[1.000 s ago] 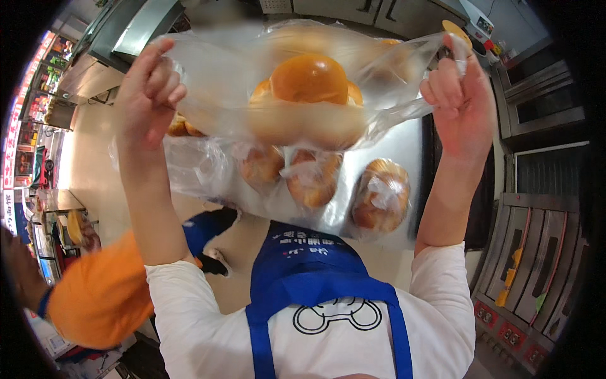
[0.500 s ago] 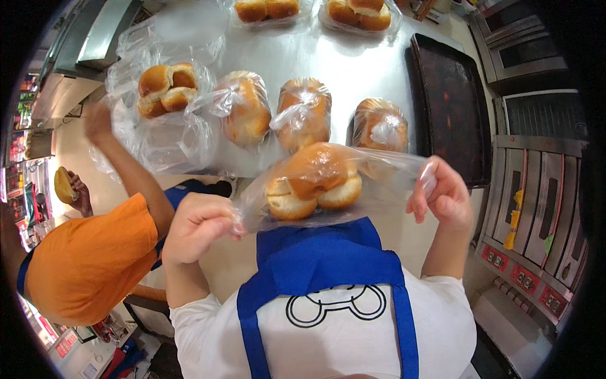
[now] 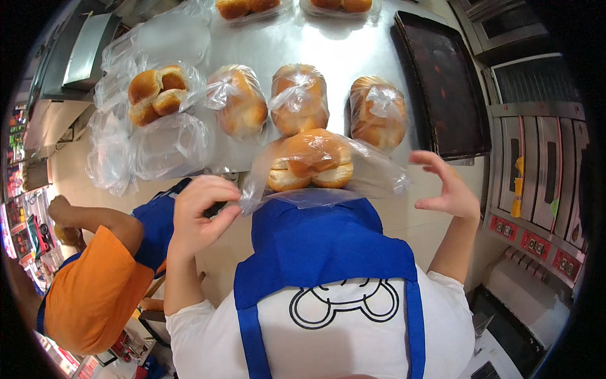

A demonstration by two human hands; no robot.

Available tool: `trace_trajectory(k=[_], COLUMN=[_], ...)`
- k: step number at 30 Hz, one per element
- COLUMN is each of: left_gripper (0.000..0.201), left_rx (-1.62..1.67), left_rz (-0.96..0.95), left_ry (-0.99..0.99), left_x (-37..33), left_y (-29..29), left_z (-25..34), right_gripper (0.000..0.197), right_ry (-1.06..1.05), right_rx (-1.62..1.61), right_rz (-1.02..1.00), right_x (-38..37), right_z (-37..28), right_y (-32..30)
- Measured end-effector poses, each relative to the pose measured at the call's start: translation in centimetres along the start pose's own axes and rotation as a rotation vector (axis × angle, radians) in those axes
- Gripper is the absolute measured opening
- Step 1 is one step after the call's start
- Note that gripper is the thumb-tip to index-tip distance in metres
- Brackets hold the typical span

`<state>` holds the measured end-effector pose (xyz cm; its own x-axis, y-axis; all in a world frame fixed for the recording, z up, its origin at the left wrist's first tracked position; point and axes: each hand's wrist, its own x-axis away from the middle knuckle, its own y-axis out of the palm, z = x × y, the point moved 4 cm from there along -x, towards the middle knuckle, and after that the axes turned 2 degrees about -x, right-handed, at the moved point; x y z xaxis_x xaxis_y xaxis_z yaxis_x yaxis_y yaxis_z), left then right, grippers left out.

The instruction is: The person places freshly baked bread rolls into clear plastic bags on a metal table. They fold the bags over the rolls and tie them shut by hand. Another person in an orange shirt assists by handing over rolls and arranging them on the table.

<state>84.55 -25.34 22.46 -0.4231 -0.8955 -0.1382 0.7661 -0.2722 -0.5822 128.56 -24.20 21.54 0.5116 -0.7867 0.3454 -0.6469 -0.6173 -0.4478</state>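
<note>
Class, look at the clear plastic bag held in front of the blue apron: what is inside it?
The clear plastic bag holds golden bread rolls; three show, and any behind them are covered.

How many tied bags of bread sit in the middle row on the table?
3: left bag, middle bag, right bag, beside the dark tray. Others lie elsewhere, some cut off at the top.

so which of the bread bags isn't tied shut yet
The bag of buns pinched by the left hand, nearest the apron; the three bags in the row behind are knotted.
</note>
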Motion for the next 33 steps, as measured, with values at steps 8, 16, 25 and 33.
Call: trace_trajectory(k=[8,16,25,33], left_gripper=[0.093,0.011,0.023,0.023], left_rx=[-0.263,-0.589,-0.599,-0.374], left_rz=[0.009,-0.252,-0.066,-0.147], left_ry=[0.051,0.115,-0.113,-0.265], left_x=[-3.1,-1.7,-3.3,-1.6], left_y=[7.6,11.8,14.7,11.4], left_z=[-5.3,-4.3,-5.6,-5.4], right_gripper=[0.080,0.011,0.014,0.024], right_ry=[-0.276,-0.389,-0.221,-0.089], right_rx=[0.311,0.602,0.563,-0.251], right_rz=[0.365,0.340,0.344,0.352], right_x=[-7.5,-9.0,-10.4,-8.0], right_z=[0.0,1.4,2.3,3.2], right_y=[9.2,11.6,13.7,11.7])
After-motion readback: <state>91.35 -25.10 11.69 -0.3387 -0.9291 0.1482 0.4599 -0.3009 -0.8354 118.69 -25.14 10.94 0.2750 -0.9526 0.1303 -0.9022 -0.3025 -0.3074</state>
